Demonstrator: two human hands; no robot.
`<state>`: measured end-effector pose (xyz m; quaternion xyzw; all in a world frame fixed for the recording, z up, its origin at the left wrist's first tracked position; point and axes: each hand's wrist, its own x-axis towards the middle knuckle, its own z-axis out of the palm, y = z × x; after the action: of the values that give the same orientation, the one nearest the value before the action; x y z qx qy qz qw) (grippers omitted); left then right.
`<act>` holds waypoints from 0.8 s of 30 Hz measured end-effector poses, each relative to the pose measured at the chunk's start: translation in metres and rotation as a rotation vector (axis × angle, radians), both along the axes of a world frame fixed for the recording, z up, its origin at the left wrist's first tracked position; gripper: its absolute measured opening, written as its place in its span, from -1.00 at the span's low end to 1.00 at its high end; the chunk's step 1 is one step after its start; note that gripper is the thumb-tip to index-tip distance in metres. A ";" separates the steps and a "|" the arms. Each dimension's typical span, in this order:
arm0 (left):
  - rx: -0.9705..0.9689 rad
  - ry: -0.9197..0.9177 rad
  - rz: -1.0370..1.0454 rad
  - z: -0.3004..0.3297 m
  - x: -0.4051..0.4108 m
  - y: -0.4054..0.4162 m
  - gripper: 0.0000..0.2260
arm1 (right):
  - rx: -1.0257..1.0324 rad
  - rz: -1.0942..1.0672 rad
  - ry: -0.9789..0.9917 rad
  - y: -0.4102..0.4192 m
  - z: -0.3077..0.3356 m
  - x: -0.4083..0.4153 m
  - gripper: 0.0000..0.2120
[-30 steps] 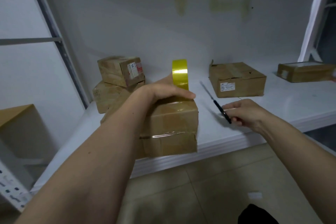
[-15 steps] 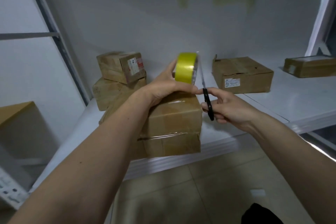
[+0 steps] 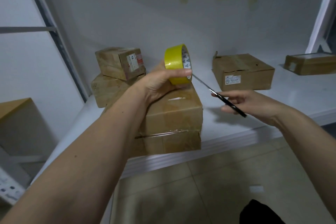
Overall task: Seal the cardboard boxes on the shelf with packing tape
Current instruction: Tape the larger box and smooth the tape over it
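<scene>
Our left hand (image 3: 160, 85) wraps its grip around a yellow tape roll (image 3: 177, 63), held upright just above the front box (image 3: 172, 116) on the shelf (image 3: 254, 132). Our right hand (image 3: 243, 103) pinches scissors (image 3: 218, 95), tips pointing toward the roll. We judge the cut works best with tape pulled taut and blades square across it.

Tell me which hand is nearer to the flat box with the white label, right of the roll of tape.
Right. The right hand, holding scissors, hovers just in front of that box. The left hand grips the tape roll farther left.
</scene>
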<state>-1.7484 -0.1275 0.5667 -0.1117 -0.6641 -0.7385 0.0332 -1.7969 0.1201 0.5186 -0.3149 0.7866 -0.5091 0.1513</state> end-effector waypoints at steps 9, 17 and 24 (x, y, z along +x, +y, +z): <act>-0.028 0.026 0.119 -0.004 -0.004 0.003 -0.13 | 0.224 0.018 0.106 0.018 0.024 0.001 -0.53; -0.059 0.064 0.148 -0.007 -0.009 0.000 -0.19 | 0.484 0.102 0.305 -0.013 0.062 -0.017 -0.50; -0.092 0.079 0.175 -0.006 -0.008 0.000 -0.22 | 0.498 0.130 0.337 -0.026 0.063 -0.019 -0.48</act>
<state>-1.7568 -0.1271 0.5608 -0.0838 -0.7026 -0.6967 0.1183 -1.8162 0.0942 0.5813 -0.3977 0.8795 -0.2304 0.1232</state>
